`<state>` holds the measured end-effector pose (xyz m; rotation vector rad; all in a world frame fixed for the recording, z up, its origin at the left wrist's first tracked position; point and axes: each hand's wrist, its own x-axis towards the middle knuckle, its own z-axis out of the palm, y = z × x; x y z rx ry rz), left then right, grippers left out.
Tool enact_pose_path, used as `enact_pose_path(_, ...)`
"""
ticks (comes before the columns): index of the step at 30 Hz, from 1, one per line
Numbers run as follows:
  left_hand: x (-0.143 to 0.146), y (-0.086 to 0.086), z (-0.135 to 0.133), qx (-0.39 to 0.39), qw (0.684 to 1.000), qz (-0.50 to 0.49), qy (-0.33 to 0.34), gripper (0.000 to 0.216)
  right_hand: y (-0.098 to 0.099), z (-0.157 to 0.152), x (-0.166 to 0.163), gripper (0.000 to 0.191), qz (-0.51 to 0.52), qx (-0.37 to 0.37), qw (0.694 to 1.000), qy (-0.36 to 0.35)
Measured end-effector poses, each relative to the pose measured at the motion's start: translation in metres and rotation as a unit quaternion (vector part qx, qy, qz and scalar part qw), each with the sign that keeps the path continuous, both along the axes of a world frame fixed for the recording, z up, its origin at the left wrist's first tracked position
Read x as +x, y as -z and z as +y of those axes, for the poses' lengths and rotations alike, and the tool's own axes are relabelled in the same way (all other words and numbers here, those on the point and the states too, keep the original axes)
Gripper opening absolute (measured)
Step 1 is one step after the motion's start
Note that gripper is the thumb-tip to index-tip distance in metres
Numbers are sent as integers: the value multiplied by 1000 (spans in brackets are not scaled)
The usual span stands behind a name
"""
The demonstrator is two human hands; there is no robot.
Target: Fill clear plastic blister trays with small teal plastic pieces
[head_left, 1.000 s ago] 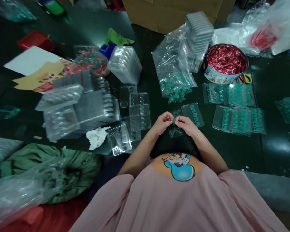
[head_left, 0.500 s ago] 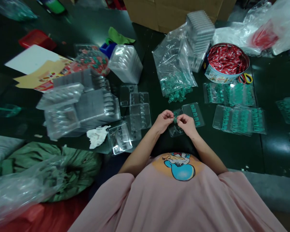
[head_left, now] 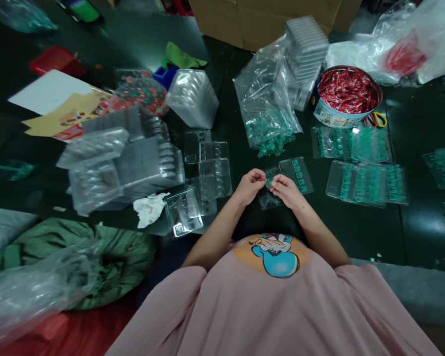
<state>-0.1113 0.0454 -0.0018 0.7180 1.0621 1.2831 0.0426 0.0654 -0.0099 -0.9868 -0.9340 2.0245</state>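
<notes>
My left hand and my right hand meet in front of me, both pinched on a small green wrapped candy. Under them lies an open clear blister tray with a few green candies in its right half. A clear bag of green candies lies just beyond, its contents spilling toward me.
Filled trays of green candies lie to the right. Stacks of empty clear trays stand at the left, with loose empty trays beside my left hand. A round tin of red candies and scissors sit at the back right.
Both hands stay pinched on the candy and have shifted only slightly over the open tray.
</notes>
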Motion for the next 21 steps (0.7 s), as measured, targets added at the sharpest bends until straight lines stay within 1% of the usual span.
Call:
enact_pose_path(3, -1, 1, -1, 4, 1000, 23, 3, 25, -4, -1, 0, 39, -5, 0, 1000, -7)
enact_pose_path(7, -4, 1, -3, 1, 999, 41, 30, 24, -3, -3, -3, 38, -16, 15, 1000, 4)
enact_pose_path(9, -5, -1, -4, -8, 997, 62, 41, 22, 0, -3, -4, 36, -29, 44, 998, 19)
enact_pose_path(13, -6, -7, -4, -33, 993, 98, 51, 22, 5, -2, -3, 28, -69, 133, 988, 42)
enact_pose_path(15, -6, -10, -5, -56, 994, 75, 51, 22, 4, -1, -2, 24, -87, 173, 980, 40)
enact_pose_path(17, -5, -12, -6, -90, 994, 27, 47, 22, 2, -1, -2, 21, -99, 201, 974, 35)
enact_pose_path(19, -4, -13, -8, -117, 992, -25, 43, 26, 0, -1, -1, 21, -102, 209, 972, 30)
enact_pose_path(21, -4, -12, -9, -126, 988, -77, 42, 32, -2, -2, -1, 25, -89, 188, 978, 29)
